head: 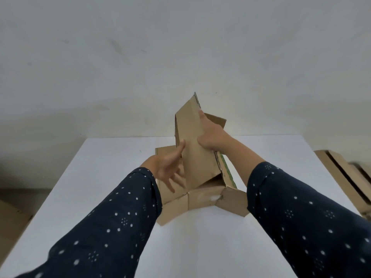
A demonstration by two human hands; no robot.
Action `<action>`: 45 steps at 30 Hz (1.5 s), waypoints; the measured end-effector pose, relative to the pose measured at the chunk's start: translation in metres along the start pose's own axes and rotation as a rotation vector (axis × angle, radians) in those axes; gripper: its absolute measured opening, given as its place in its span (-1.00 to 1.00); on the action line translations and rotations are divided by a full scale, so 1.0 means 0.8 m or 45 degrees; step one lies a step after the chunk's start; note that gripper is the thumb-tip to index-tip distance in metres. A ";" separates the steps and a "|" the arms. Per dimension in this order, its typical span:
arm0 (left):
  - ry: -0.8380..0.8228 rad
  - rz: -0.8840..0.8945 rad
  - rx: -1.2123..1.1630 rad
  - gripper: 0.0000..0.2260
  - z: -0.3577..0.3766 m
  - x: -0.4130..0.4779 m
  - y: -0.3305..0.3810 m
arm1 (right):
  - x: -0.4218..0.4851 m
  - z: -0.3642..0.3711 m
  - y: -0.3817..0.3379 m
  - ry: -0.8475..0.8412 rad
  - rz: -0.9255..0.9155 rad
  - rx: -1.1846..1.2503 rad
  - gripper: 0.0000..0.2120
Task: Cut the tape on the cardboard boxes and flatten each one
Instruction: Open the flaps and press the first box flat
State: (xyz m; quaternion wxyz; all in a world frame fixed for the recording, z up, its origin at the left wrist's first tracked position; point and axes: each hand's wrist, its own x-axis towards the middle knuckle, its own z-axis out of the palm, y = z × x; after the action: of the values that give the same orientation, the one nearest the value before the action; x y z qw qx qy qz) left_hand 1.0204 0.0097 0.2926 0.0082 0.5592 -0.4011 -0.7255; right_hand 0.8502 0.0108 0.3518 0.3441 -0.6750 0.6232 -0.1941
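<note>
One table point(100, 197) is bearing one box point(190, 141), half collapsed, flaps splaying below the grip. Well right of the grip, flat cardboard point(341, 177) is lying piled, count unclear. The right hand point(210, 135) is clamping the raised panel's edge; the left hand point(164, 165) is touching it opposite, fingers spread.

Soft, even, rather dim light, no glare. The wall point(180, 47) above the fingers point(179, 152) looks grey and darkens to their left. The white table point(100, 177) below them is brightest. Faint shadow sits in the box point(192, 141). The left hand point(166, 167) is motion-blurred. Flat cardboard point(341, 173) far right of the fingers smears. The sleeves point(100, 227) swell at the lower edge.
</note>
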 end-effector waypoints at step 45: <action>0.745 0.556 -0.152 -0.02 -0.042 0.072 0.134 | 0.142 -0.044 0.063 -0.443 0.148 0.346 -0.09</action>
State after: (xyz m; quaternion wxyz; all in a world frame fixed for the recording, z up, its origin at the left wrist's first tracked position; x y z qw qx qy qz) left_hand 0.9794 -0.1087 0.3074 0.3096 0.6429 -0.4487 -0.5381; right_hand 0.8070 -0.1070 0.3215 0.5449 -0.6087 0.5602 -0.1368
